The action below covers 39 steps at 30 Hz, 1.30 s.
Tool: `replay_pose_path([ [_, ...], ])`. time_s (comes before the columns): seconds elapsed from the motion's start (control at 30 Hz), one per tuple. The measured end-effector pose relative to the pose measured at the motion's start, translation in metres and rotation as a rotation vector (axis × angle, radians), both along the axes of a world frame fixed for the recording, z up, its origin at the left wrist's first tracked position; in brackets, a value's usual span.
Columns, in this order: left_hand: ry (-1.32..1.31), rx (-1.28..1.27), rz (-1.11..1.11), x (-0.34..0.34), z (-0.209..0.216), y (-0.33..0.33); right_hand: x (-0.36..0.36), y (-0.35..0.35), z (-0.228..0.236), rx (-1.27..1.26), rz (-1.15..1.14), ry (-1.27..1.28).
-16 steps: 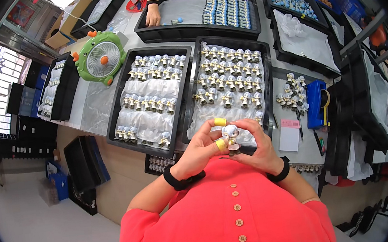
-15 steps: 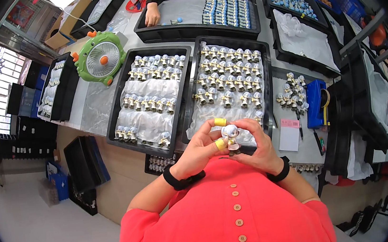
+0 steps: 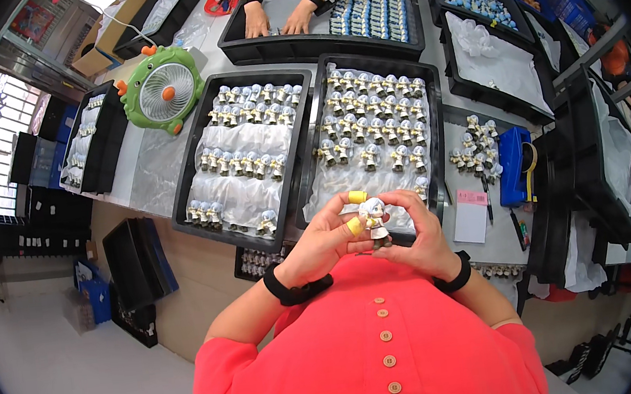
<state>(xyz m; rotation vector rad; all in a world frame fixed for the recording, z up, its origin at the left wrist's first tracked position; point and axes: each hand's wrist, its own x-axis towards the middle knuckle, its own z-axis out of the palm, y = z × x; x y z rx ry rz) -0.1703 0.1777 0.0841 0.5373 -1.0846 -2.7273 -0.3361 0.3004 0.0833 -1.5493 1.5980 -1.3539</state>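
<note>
I hold a small white and grey figurine up close, over the near edge of the right black tray. My left hand pinches it from the left, with yellow finger covers on two fingertips. My right hand cups it from the right and below. Both wrists wear black bands. The right tray holds several rows of similar figurines on white sheet. The left black tray beside it carries more rows of figurines.
A green animal-shaped fan stands at the table's left. Another person's hands rest in a far tray with blue-white figurines. A blue box, loose figurines and a pink note pad lie to the right. Black trays stack on the floor left.
The figurine stays between both hands; my fingers have shifted slightly around it. The other person now has both hands in the far tray.
</note>
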Motion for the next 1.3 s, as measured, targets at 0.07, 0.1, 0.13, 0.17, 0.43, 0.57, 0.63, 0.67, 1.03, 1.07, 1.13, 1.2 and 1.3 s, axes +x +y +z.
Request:
replay_pose_path([
  [0.07, -0.019, -0.004, 0.002, 0.000, 0.002, 0.000, 0.000, 0.000, -0.001, 0.011, 0.004, -0.028],
  [0.1, -0.029, -0.006, 0.004, 0.000, 0.002, 0.000, 0.000, 0.000, -0.001, 0.016, 0.005, -0.042],
  [0.13, -0.015, 0.012, 0.003, 0.000, 0.002, 0.000, 0.000, 0.000, -0.002, 0.021, 0.007, -0.054],
  [0.17, -0.001, 0.031, 0.002, 0.000, 0.002, 0.000, 0.000, 0.000, -0.002, 0.026, 0.007, -0.065],
  [0.43, -0.038, 0.176, -0.065, 0.001, -0.002, -0.003, 0.001, -0.002, -0.010, 0.018, -0.015, -0.179],
  [0.57, -0.034, 0.238, -0.089, 0.002, -0.005, -0.005, 0.001, -0.002, -0.009, 0.057, -0.030, -0.201],
  [0.63, -0.060, 0.267, -0.086, 0.002, -0.006, -0.005, 0.001, -0.003, -0.003, 0.046, -0.041, -0.115],
  [0.67, -0.095, 0.272, -0.078, 0.001, -0.006, -0.006, 0.001, -0.003, 0.002, 0.024, -0.046, -0.031],
  [1.03, -0.150, 0.012, 0.007, -0.004, -0.015, 0.001, 0.010, -0.009, 0.008, -0.034, -0.028, 0.244],
  [1.07, -0.113, 0.010, -0.017, -0.004, -0.014, -0.002, 0.010, -0.009, 0.008, -0.043, -0.028, 0.220],
  [1.13, -0.071, 0.048, -0.031, -0.005, -0.012, -0.004, 0.012, -0.008, 0.007, -0.072, -0.027, 0.149],
  [1.2, -0.060, 0.125, -0.013, -0.005, -0.007, -0.002, 0.015, -0.006, 0.002, -0.114, -0.025, 0.056],
  [1.3, -0.031, 0.124, -0.004, -0.004, 0.000, 0.000, 0.016, -0.007, -0.003, -0.205, -0.046, 0.279],
])
